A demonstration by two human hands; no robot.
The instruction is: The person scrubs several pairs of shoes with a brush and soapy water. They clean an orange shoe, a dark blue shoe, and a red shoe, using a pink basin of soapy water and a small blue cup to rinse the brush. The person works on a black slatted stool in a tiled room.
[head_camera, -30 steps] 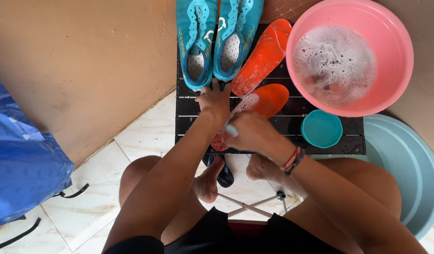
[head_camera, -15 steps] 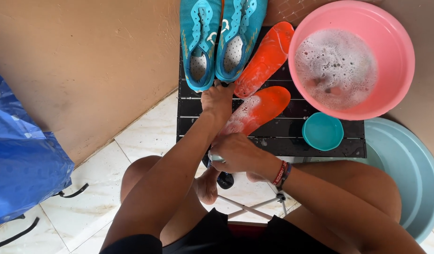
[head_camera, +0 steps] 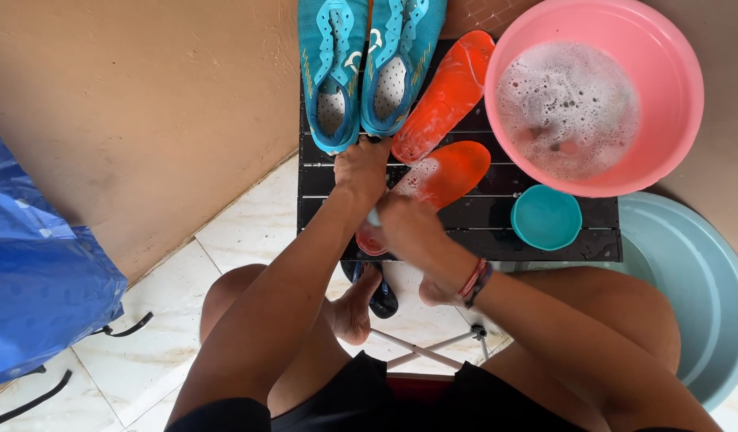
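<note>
**A:** Taking the pink basin [head_camera: 673, 152] of suds as your landmark: the black slatted table [head_camera: 473, 218] sits under it and runs off to its left, and the pale blue tub [head_camera: 705, 296] is just below it. Where's your insole?

**B:** The soapy orange insole [head_camera: 449, 170] lies left of the basin and a bit lower, flat on the slats. Its long axis runs on a diagonal, the far end tipped up toward the basin and the near end pointing back at you.

**A:** And your hands?

**B:** Your left hand [head_camera: 361, 166] is pressed on the table at the insole's left edge, farthest from the basin; can't tell if it pinches anything. Your right hand [head_camera: 407, 226] is closed around a small pale brush [head_camera: 373, 216] right over the insole's near end, so it's the nearer one. The teal cup [head_camera: 545, 218] stands directly under the basin.
</note>
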